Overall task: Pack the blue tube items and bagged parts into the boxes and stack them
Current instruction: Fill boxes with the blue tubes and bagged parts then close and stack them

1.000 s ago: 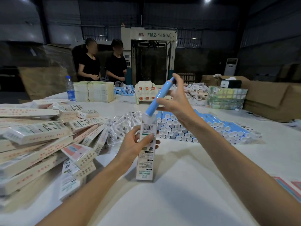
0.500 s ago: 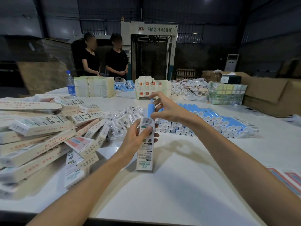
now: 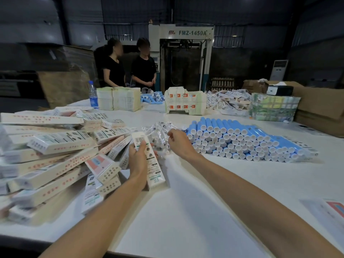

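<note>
Over table point(image 3: 186, 211), box point(image 3: 156, 175) in left grip point(image 3: 138, 161), right grip point(image 3: 179, 143) pinching bagged parts point(image 3: 158, 134)

The tabletop point(image 3: 186, 211) is smooth matt white with a faint sheen. The boxes point(image 3: 61, 142) heaped at 9 o'clock are printed matt paperboard, like the box point(image 3: 155, 174) at centre. The bagged parts point(image 3: 160, 131) just beyond it sit in clear, crinkled, glossy plastic. The blue tubes point(image 3: 232, 138) at 2 o'clock look smooth and glossy, with white caps. Behind them, the cartons point(image 3: 320, 108) are dull brown cardboard.

walls point(image 3: 55, 19) dark; machine point(image 3: 191, 32) marked FMZ-1450A at back; air conditioner point(image 3: 278, 69) right; table point(image 3: 186, 211) white
</note>
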